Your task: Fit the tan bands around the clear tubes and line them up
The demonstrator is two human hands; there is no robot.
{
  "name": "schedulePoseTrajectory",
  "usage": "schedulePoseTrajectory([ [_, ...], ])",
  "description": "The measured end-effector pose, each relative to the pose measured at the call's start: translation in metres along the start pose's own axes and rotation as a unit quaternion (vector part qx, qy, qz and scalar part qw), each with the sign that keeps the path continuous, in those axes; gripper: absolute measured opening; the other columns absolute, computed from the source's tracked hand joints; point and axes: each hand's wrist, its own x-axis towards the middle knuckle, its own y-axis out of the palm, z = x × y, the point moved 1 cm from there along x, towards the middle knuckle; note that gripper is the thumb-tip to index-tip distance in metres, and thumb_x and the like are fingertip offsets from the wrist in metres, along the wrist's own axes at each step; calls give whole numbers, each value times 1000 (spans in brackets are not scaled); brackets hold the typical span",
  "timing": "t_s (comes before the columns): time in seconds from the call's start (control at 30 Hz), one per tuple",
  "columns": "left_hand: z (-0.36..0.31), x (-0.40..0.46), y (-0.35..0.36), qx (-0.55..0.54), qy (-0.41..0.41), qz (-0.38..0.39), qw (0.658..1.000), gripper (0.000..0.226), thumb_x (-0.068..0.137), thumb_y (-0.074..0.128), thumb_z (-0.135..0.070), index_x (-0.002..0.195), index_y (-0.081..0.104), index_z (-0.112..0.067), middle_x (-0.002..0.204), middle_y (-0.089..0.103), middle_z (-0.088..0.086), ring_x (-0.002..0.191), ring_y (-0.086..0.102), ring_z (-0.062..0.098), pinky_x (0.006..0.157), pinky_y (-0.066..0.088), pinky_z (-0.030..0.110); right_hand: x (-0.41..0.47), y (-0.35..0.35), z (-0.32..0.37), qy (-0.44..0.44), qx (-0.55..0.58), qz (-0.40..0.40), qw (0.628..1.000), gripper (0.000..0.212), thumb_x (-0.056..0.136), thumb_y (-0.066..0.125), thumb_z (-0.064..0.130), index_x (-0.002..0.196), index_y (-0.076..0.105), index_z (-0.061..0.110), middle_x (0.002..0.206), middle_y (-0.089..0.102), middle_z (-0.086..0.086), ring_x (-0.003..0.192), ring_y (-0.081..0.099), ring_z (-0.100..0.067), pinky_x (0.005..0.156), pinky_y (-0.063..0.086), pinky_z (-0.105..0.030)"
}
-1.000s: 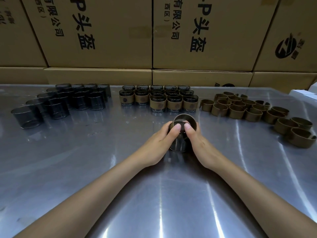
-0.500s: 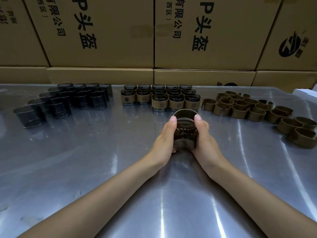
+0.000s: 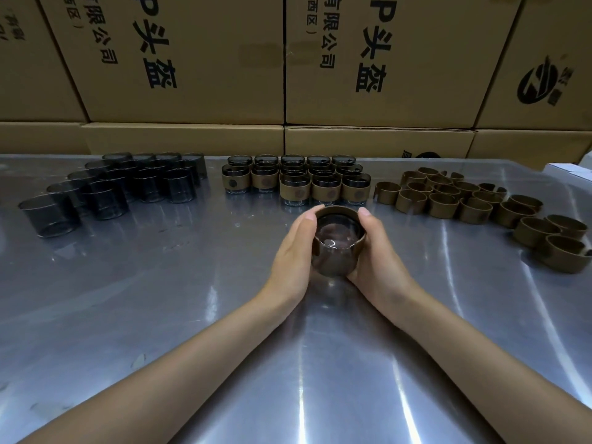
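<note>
I hold one clear tube [image 3: 336, 251] between both palms at the table's [image 3: 160, 315] centre. My left hand [image 3: 293, 257] curls round its left side and my right hand [image 3: 379, 264] round its right side. A tan band [image 3: 336, 210] sits around the tube's upper rim. Finished banded tubes [image 3: 296, 182] stand in rows just behind. Bare tubes [image 3: 112, 190] cluster far left; loose bands [image 3: 474, 205] lie far right. Cardboard boxes [image 3: 192, 59] back the table.
</note>
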Motion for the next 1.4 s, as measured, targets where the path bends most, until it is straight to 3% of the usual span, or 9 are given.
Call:
schedulePoseTrajectory([
  [0.1, -5, 2, -5, 77, 91, -10, 993, 27, 100, 37, -39, 118, 57, -38, 126, 61, -8, 121, 55, 8, 104, 43, 32, -2, -4, 7, 65, -112, 57, 990, 54, 88, 35, 66, 104, 67, 26, 91, 74, 0, 78, 69, -13, 64, 53, -23],
  [0.2, -7, 9, -11, 76, 52, 5, 996, 25, 102, 40, -36, 119, 58, -33, 125, 62, -5, 122, 55, 14, 103, 43, 36, -2, -8, 12, 103, -96, 71, 987, 58, 71, 48, 68, 96, 64, 19, 71, 68, 0, 56, 61, -11, 55, 52, -20],
  [0.27, -7, 14, -14, 11, -53, 89, 995, 45, 95, 44, -48, 127, 58, -20, 126, 65, 5, 120, 59, 22, 104, 45, 43, -1, -14, 13, 103, -61, 75, 990, 55, 70, 53, 64, 98, 63, 18, 74, 68, 0, 58, 62, -11, 57, 53, -20],
  [0.4, -12, 18, -26, -5, -178, 185, 967, 68, 75, 53, -68, 122, 61, -20, 119, 70, 1, 111, 66, 13, 93, 50, 27, -2, -20, 15, 98, -30, 97, 990, 51, 73, 57, 59, 102, 68, 19, 83, 70, 1, 67, 62, -9, 64, 53, -19],
  [0.6, -8, 16, -35, -86, -176, 217, 956, 52, 71, 74, -55, 109, 71, -20, 114, 71, 8, 105, 68, 16, 82, 54, 22, -5, -22, 16, 73, 44, 153, 985, 46, 45, 90, 52, 81, 77, 26, 70, 61, 7, 60, 47, -6, 55, 37, -18],
  [0.93, -3, 14, -32, -122, -130, 283, 942, 57, 48, 87, -60, 94, 79, -27, 103, 75, 1, 98, 70, 13, 82, 55, 22, -6, -21, 12, 67, 108, 170, 977, 54, 42, 93, 52, 84, 77, 23, 73, 65, 7, 64, 51, -6, 56, 41, -18],
  [1.1, -11, 16, -31, -106, -160, 201, 961, 80, 68, 55, -75, 106, 69, -6, 107, 69, 17, 102, 66, 29, 94, 51, 39, -8, -14, 14, 65, 58, 78, 993, 70, 69, 63, 66, 108, 71, 9, 114, 68, -19, 107, 62, -26, 102, 42, -38],
  [1.23, -13, 5, -13, 5, -81, 122, 989, 62, 79, 30, -68, 56, 51, -14, 50, 48, 0, 47, 45, 11, 51, 35, 22, -16, 5, 9, -31, -46, -88, 995, 48, 70, 55, 65, 47, 55, 23, 56, 52, 3, 60, 53, -12, 66, 46, -25],
  [1.4, -11, -8, 1, 101, 84, 39, 991, 60, 98, 23, -45, 47, 36, -16, 43, 32, -11, 42, 30, 3, 46, 26, 13, -23, 14, 9, -115, -93, -168, 975, 52, 82, 50, 58, 46, 39, 22, 44, 37, 8, 40, 37, -2, 40, 33, -12],
])
